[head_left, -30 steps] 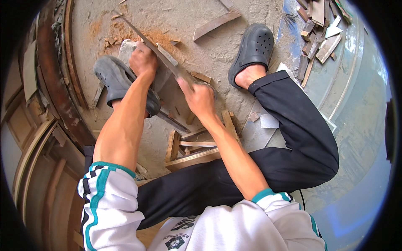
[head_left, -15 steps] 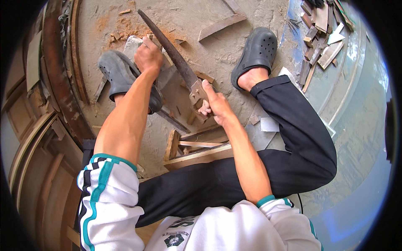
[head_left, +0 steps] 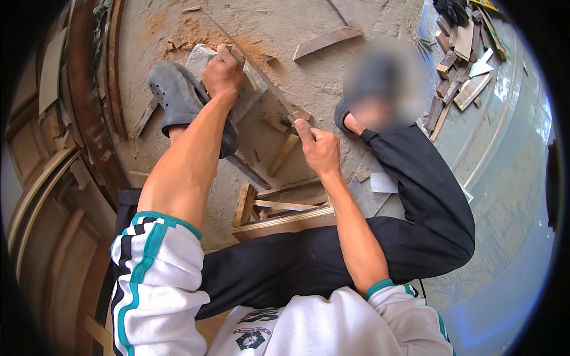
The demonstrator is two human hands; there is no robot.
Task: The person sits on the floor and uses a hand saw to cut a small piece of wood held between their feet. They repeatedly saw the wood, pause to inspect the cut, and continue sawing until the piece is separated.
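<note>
1. Here I am on the head view, and the right hand [head_left: 323, 148], just right of centre, is closed round the rear of the hand saw [head_left: 276, 92]. Its palm hides the handle, the thumb lying forward along the top.

2. The saw is in the upper middle, its blade slanting up and left from that fist and seen almost edge-on.

3. Up at upper left centre, the left hand [head_left: 222, 76] curls down over the pale block [head_left: 200, 55]. I cannot tell how tightly its fingers close; their undersides are hidden.

4. The blade passes just right of those knuckles. Whether its teeth sit in a cut, I cannot tell from here.

5. This looks like sawing to me, so I'd line wrist, forearm and blade up in one straight run and draw long, even strokes without forcing.

6. I'd press the block firmly down and tuck the left fingertips clear of the blade; a skipping tooth could catch them.

7. The left clog [head_left: 175, 92] sits close beside the block, so I'd watch that toe too.

8. Orange sawdust [head_left: 199, 34] lies along the upper left; I'd brush it off any marked line. The wooden frame [head_left: 285, 222], lower centre, I'd leave clear of the elbow's swing.
</note>
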